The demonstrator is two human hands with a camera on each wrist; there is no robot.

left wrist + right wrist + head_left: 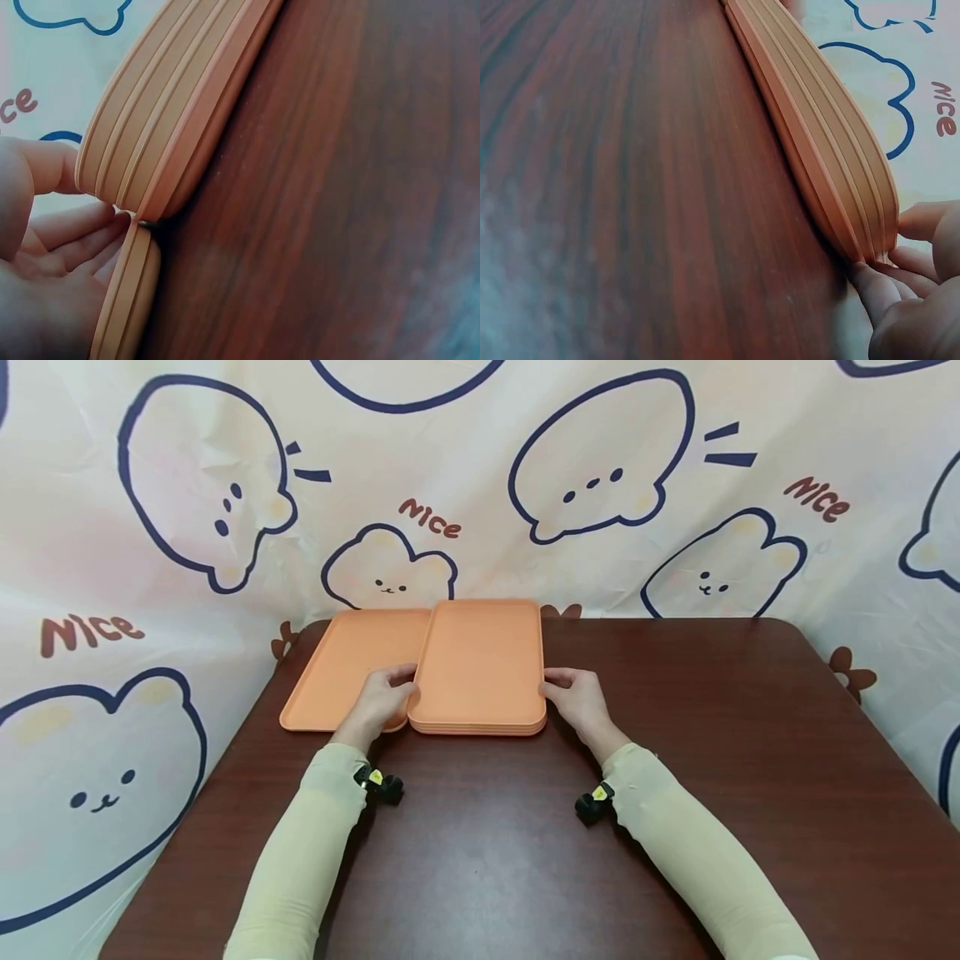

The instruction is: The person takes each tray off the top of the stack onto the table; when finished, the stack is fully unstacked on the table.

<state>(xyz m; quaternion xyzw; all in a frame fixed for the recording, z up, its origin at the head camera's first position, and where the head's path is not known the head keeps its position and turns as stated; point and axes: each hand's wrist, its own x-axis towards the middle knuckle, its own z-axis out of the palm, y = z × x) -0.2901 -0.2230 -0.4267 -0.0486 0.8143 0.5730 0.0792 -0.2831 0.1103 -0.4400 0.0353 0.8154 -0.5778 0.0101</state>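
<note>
A stack of several orange rectangular trays [480,664] lies near the far side of the table. On its left, flat orange trays [352,660] lie against it, partly behind my hand. My left hand [378,700] grips the stack's left edge, thumb at the upper rim and fingers low on the side, above the left trays. At the right edge my right hand [581,700] holds the same stack. The right wrist view shows that thumb at the upper rim and the fingertips against the lower side of the layered trays [832,142].
A dark brown wooden table [480,852] stretches in front and to the right of the trays. Behind it hangs a pale curtain [480,468] with cartoon bears. Black wrist cameras [595,804] sit on both cuffs, just above the tabletop.
</note>
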